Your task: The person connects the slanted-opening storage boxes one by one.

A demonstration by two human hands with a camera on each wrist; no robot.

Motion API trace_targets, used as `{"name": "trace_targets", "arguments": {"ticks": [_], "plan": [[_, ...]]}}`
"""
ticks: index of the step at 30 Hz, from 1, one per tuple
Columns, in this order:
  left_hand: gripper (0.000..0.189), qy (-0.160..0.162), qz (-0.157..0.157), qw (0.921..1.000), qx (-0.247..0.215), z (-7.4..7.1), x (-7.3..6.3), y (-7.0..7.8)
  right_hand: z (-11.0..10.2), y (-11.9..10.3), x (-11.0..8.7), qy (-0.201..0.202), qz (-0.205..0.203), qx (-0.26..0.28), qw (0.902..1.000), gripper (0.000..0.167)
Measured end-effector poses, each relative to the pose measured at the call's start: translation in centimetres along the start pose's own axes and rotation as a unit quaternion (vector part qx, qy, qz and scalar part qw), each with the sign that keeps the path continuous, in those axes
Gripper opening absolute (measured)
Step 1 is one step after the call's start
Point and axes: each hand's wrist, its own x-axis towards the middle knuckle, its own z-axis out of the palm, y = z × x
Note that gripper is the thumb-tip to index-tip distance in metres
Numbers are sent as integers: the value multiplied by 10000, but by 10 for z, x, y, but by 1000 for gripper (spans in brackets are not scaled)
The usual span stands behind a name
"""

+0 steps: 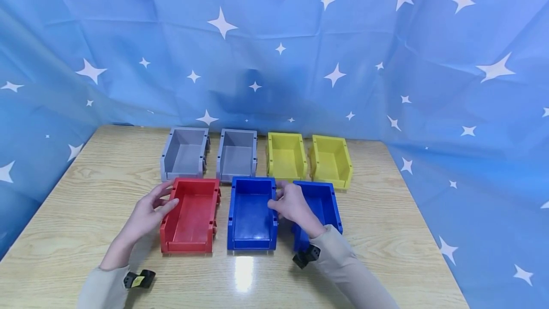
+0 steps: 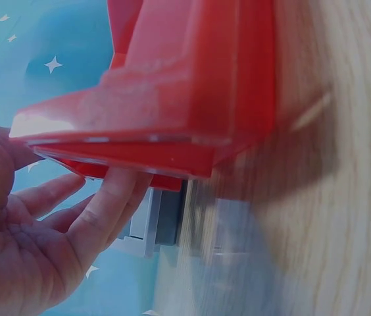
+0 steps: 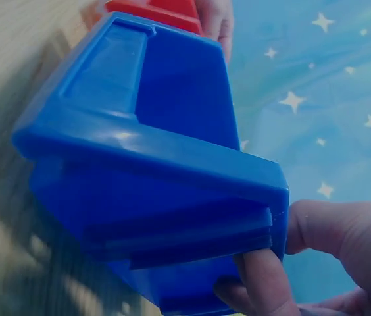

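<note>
My left hand (image 1: 147,211) grips the left side wall of a red storage bin (image 1: 195,218), thumb over the rim. In the left wrist view, the fingers (image 2: 100,210) reach under the rim of the red bin (image 2: 172,99). With its thumb over the right rim of the middle blue bin (image 1: 252,218), my right hand (image 1: 291,202) pinches that wall. The right wrist view shows thumb and fingertips (image 3: 264,280) on either side of the rim of this blue bin (image 3: 192,155). A second blue bin (image 1: 330,204) stands partly hidden behind the right wrist.
Behind the front row stand two grey bins, one left (image 1: 188,154) and one nearer the middle (image 1: 238,159), then two yellow bins, inner (image 1: 286,156) and outer (image 1: 330,161). A wooden table (image 1: 86,213) carries everything. A blue star-patterned cloth (image 1: 274,51) hangs behind.
</note>
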Motion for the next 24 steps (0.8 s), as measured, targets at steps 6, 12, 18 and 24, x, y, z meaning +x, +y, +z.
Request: {"name": "trace_targets", "arguments": {"ticks": [6, 12, 18, 24], "plan": [[57, 46, 6, 10000, 57, 0, 1, -2, -2, -9, 0, 73, -47, 119, 9999, 57], [57, 40, 50, 10000, 59, 1, 2, -1, -3, -17, -2, 127, -128, 333, 9993, 56], [57, 56, 101, 9999, 12, 0, 1, -1, -1, -21, 0, -30, -311, 563, 9979, 55], [58, 52, 124, 9999, 9, 0, 1, -2, 0, -23, 2, -63, -321, 635, 9974, 54]]}}
